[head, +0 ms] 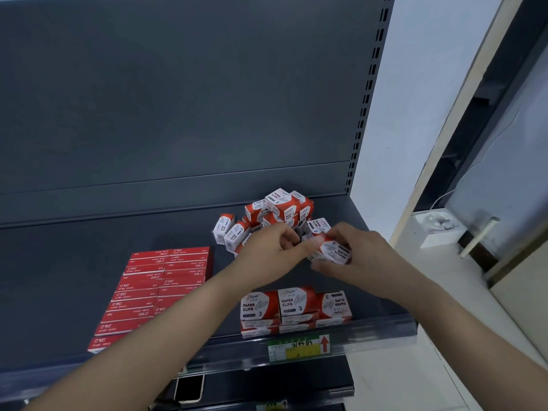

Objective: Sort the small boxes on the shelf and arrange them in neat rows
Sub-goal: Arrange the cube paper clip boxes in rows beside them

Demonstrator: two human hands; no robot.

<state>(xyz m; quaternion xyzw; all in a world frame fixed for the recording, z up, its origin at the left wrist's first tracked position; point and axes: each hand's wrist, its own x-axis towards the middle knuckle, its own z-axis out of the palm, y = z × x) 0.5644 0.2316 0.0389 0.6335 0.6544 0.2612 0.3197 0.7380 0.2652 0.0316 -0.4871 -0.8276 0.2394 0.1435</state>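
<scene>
My R hand [364, 256] grips a clip box [333, 250] just in front of the loose pile [278, 207] at back right, L hand [269, 250] curled beside it, grip unclear; a knuckle bump could topple the pile.

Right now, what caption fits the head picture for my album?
Right hand holds a box, left hand beside it, between the pile and the front row.

free: shelf [89, 247] left-rear | blocked: clip-box pile [278, 207], staple rows [160, 286]
</scene>
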